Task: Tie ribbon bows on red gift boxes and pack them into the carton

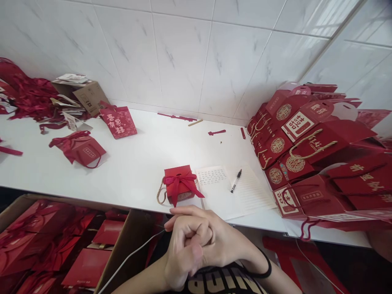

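My left hand (183,253) and my right hand (225,239) are clasped together in front of my body, at the table's near edge. The left fingers are curled in against the right hand. Fingers of the right hand wrap round behind the left knuckles, and a black band circles that wrist. No other object shows in either hand. Just beyond them a small red gift box (183,183) with a ribbon bow and a gold cord handle sits upright. A notebook (211,196) with handwriting lies open to its right, a black pen (236,180) across its page.
Many red gift boxes (297,163) are stacked at the right. A bowed box (82,149) and a printed box (119,122) stand at the left, before heaped ribbons (33,94) and a small carton (90,98). A large carton (119,232) of red boxes is at lower left.
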{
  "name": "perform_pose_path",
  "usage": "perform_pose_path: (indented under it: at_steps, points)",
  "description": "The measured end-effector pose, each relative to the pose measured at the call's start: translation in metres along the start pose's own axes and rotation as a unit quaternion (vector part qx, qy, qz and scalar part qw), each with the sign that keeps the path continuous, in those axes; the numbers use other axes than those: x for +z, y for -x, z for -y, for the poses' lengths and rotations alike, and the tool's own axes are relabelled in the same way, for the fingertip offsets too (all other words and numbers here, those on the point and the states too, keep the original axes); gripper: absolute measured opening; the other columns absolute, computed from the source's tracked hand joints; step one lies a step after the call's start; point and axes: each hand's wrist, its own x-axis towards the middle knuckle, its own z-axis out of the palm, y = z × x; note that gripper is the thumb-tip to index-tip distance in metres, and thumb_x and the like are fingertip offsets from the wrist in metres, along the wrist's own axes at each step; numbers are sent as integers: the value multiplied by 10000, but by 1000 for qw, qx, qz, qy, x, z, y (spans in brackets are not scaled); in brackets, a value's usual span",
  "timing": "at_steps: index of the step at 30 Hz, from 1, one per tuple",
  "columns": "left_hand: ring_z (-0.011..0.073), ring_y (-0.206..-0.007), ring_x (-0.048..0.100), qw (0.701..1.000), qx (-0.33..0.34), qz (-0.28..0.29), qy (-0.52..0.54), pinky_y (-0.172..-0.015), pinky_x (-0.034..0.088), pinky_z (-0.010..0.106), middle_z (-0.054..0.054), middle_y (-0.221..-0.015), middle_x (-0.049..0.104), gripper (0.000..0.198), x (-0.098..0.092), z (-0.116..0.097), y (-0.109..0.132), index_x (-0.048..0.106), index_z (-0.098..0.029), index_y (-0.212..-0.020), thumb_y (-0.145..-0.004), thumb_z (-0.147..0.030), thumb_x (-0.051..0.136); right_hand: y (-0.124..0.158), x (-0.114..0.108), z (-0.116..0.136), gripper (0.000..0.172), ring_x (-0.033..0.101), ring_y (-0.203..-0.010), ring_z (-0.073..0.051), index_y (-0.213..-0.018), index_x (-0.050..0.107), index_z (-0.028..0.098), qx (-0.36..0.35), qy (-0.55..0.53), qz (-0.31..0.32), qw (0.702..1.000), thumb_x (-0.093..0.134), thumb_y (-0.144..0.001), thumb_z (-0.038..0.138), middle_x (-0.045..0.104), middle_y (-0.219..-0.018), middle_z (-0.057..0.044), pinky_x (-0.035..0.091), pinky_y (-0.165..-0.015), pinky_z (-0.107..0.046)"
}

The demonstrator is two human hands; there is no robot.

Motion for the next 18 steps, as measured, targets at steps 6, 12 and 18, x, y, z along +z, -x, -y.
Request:
perform_pose_path:
  at_steps: [6,12,18]
  points:
    - [66,-433,159,999,14,-30,-8,-421,139,268,-56,-464,161,576,-1,6,0,219,-196,-520,-749,-592,569,3,2,16,191,593,-1037,-209,-1016,649,205,7,109,-48,993,644,-826,200,612,-1164,-44,484,-911,-308]
    - [66,-388,151,999,12,-33,-2,-403,139,265,-55,-407,130,601,4,7,-2,193,-199,-474,-761,-618,514,7,7,20,344,618,-982,-198,-1144,593,232,16,152,-80,985,683,-813,203,639,-1104,-30,497,-869,-283]
    - [68,-381,202,991,93,-81,-42,-387,208,244,-51,-413,151,557,-2,8,2,222,-182,-479,-838,-489,517,10,6,5,603,622,-912,-185,-1287,409,203,25,170,-73,982,713,-784,340,620,-1053,-55,512,-802,-287]
